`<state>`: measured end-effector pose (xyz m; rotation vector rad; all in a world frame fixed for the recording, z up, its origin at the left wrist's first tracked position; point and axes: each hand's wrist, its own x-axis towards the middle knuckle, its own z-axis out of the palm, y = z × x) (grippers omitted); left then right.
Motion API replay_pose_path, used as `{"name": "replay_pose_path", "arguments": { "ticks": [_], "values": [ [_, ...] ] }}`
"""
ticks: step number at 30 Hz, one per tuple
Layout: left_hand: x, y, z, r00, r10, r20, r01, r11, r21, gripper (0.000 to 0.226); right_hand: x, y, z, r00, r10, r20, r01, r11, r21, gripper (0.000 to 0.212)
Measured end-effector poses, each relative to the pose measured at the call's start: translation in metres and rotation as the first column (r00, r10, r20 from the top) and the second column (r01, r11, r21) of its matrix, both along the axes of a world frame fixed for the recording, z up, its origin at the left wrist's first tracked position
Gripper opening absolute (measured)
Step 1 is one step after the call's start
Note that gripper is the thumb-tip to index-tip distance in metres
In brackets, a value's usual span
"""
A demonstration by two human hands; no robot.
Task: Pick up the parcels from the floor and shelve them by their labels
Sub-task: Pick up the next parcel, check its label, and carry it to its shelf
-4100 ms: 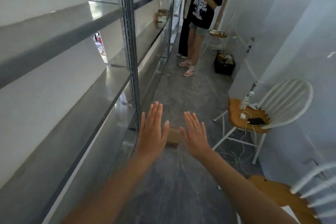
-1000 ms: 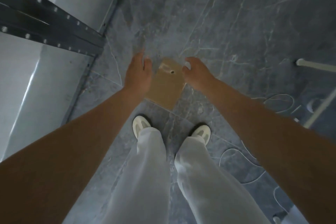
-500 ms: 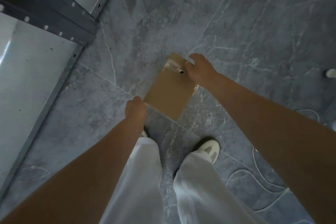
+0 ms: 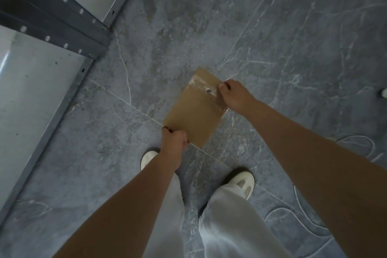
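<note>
A flat brown parcel (image 4: pixel 195 109) lies on the grey stone floor (image 4: pixel 272 37) just ahead of the person's white shoes (image 4: pixel 240 182), its far end crossed by a strip of clear tape (image 4: pixel 204 87). The left hand (image 4: pixel 174 139) is curled closed on the parcel's corner at 7 o'clock, while the right hand (image 4: pixel 235 95) is curled closed on its edge at 2 o'clock, near the tape. A metal shelf (image 4: pixel 52 19) stands at 10 o'clock from the parcel, well apart from it, and white cables (image 4: pixel 297 211) trail over the floor at 4 o'clock.
</note>
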<state>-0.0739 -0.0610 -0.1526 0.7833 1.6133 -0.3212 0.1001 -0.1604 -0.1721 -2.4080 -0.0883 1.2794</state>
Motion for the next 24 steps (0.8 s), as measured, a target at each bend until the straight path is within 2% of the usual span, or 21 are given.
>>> {"name": "replay_pose_path", "arguments": {
  "ticks": [3, 5, 11, 16, 24],
  "values": [
    [0.001, 0.005, 0.008, 0.993, 0.079, 0.085, -0.076, 0.996, -0.041, 0.097, -0.003, 0.002, 0.009, 0.998, -0.049, 0.033, 0.05, 0.999, -0.016, 0.045],
    [0.001, 0.008, 0.018, 0.989, 0.062, 0.131, -0.055, 0.997, -0.054, 0.101, -0.003, 0.003, 0.023, 0.997, -0.07, 0.043, 0.071, 0.997, -0.036, 0.045],
    [0.007, 0.029, 0.077, 0.973, 0.114, 0.199, -0.118, 0.993, 0.006, 0.068, 0.013, 0.013, 0.088, 0.988, -0.152, -0.039, 0.154, 0.987, 0.039, 0.048],
    [0.011, 0.044, 0.166, 0.943, 0.121, 0.31, -0.131, 0.991, 0.011, 0.049, 0.034, 0.027, 0.183, 0.98, -0.191, -0.047, 0.195, 0.977, 0.088, 0.048],
    [0.039, 0.082, 0.33, 0.836, 0.052, 0.546, -0.158, 0.976, 0.15, 0.053, 0.078, 0.047, 0.381, 0.977, -0.213, -0.004, 0.203, 0.924, 0.323, 0.041]
  ]
}}
